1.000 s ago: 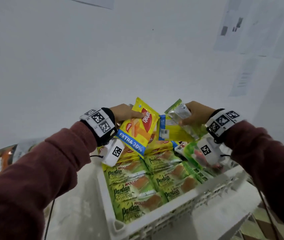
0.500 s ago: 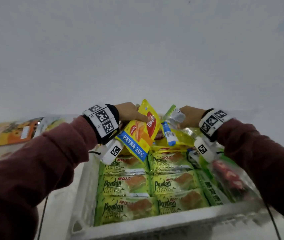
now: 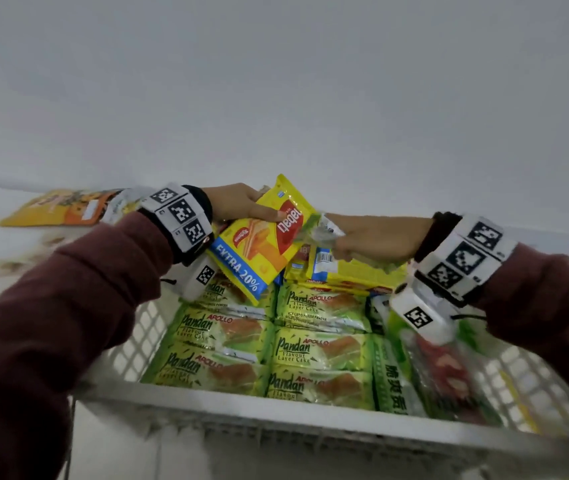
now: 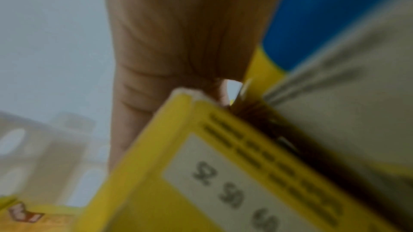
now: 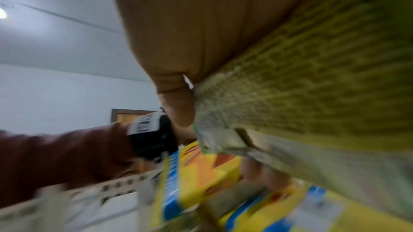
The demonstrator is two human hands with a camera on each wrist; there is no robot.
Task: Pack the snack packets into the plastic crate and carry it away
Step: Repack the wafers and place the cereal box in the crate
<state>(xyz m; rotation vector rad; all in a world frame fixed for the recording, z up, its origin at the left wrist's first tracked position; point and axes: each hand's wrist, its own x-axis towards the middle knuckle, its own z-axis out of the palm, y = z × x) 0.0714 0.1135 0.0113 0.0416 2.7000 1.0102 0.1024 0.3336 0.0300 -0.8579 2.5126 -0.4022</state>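
In the centre of the head view we see the left hand grasping a yellow wafer packet marked "EXTRA 20%", thumb pressed on its front, the packet tilted above the far end of the white plastic crate. Just right of it, the right hand is clenched round a green packet, whose printed back fills the right side of the right wrist view. The crate spans the lower half of the frame; six Pandan layer cake packets lie flat in two columns inside it, with more yellow packets beyond them under the right hand and green and red packets along the right wall. At upper left, an orange packet lies on the white surface outside the crate. Both wrist views are blurred.
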